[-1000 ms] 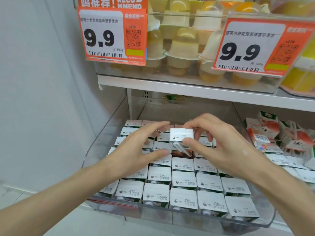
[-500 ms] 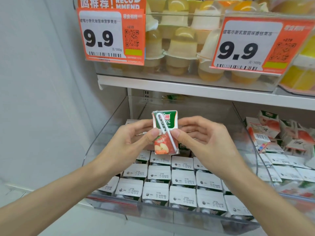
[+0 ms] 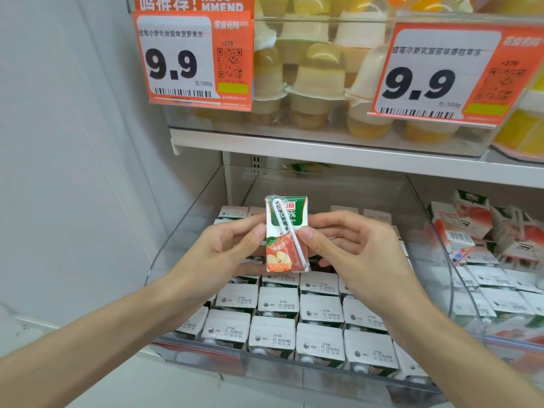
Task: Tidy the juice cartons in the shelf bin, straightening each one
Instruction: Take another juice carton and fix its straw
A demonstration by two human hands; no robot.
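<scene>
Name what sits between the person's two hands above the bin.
In the head view, one juice carton, upright with its straw on the front, is pinched between the left hand and the right hand.

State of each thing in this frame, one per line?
Apple juice carton: held upright above the bin, straw facing the camera.
Left hand: pinches the carton's left edge.
Right hand: pinches its right edge.
Binned cartons: upright, in rows.
Neighbouring cartons: several tipped, jumbled.
</scene>
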